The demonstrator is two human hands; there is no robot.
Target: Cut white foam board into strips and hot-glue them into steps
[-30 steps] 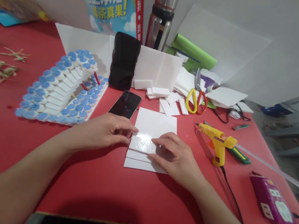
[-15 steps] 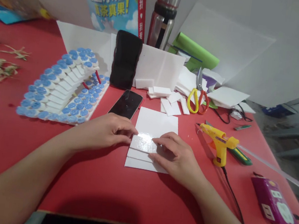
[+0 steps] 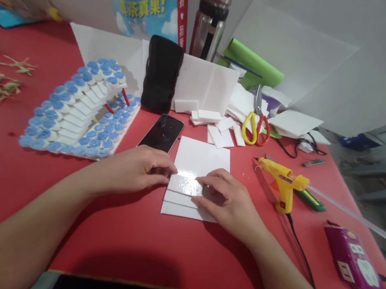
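A white foam board sheet point(image 3: 204, 158) lies flat in front of me, with several white strips overlapping like steps on its near half. The topmost white strip point(image 3: 184, 186) shines under the light. My left hand point(image 3: 143, 169) has thumb and fingertips closed at that strip's left end. From the right, my right hand point(image 3: 230, 199) grips the same strip, index finger at its far edge and thumb at its near edge, hiding its right end. Just beyond my left hand lies a dark phone point(image 3: 162, 132).
On the right are a yellow glue gun point(image 3: 284, 178), a green cutter point(image 3: 310, 200), a purple power socket point(image 3: 353, 260) and scissors point(image 3: 256, 119). White offcuts point(image 3: 220, 136) lie behind the sheet. A blue-and-white stepped model point(image 3: 73, 109) stands left; a steel flask point(image 3: 211, 23) is at the back.
The view has shifted very slightly. Both hands keep their places at the strip, and nothing else has visibly moved.
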